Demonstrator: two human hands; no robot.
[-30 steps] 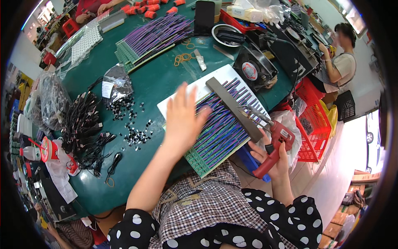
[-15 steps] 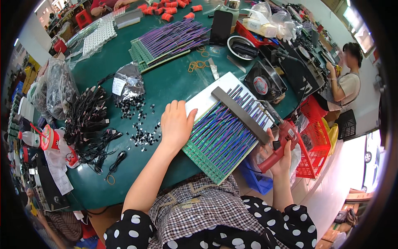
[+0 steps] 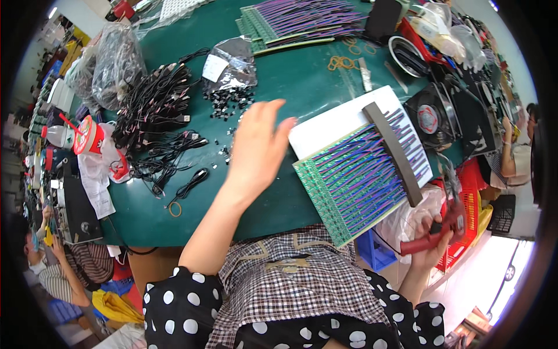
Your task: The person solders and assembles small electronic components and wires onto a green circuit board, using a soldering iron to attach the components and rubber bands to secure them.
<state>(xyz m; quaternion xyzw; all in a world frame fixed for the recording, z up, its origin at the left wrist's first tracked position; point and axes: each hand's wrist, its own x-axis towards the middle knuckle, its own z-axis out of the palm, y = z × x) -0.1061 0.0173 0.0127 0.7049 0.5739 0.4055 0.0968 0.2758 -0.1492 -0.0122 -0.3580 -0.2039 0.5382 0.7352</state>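
Observation:
A green circuit-board panel point(image 3: 325, 192) with rows of purple and blue wires lies tilted on a white board point(image 3: 314, 136) at the table's near right. A dark grey bar point(image 3: 394, 154) rests across the wires. My right hand point(image 3: 431, 235) is closed round the handle of a red glue gun point(image 3: 453, 224), off to the right of the panel, its nozzle pointing away from me. My left hand point(image 3: 256, 145), fingers stretched out and holding nothing, hovers left of the white board. Beside it are small black pieces point(image 3: 229, 102), partly hidden by the hand, spilling from a plastic bag point(image 3: 232, 61).
Black cables point(image 3: 157, 104) lie in a heap on the left, near a red cup point(image 3: 89, 136). More wired panels point(image 3: 302, 23) are stacked at the back. A black fan point(image 3: 430, 116) stands right of the panel. Beyond the table's right edge is a red crate point(image 3: 474, 192). Other people sit nearby.
My view has shifted, so the table's things appear farther right and higher. My left hand has moved left, away from the white board's edge. The glue gun has drawn back from the bar.

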